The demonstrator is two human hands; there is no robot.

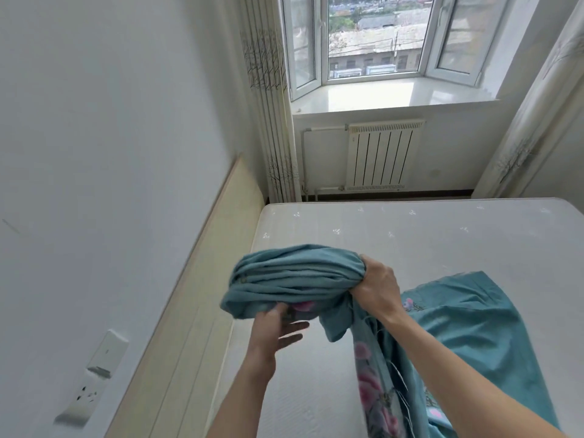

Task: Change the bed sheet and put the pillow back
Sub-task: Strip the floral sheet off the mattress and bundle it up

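Support: a bed, its bare white mattress (442,241) uncovered across the whole visible top.
Mattress surface: white quilted cloth with small pale sprig marks scattered toward the far edge.
Headboard: a pale wooden headboard (202,298) runs along the mattress's left side, against the wall.
Lying on it: a teal bed sheet (467,324) with pink flowers; its spread part rests flat on the right half of the mattress, reaching the near right corner of the view.
Raised part: the rest of the sheet is bunched into a bundle lifted off the mattress, joined to the flat part by a twisted strip.
Far edge: the mattress ends just before the radiator wall.
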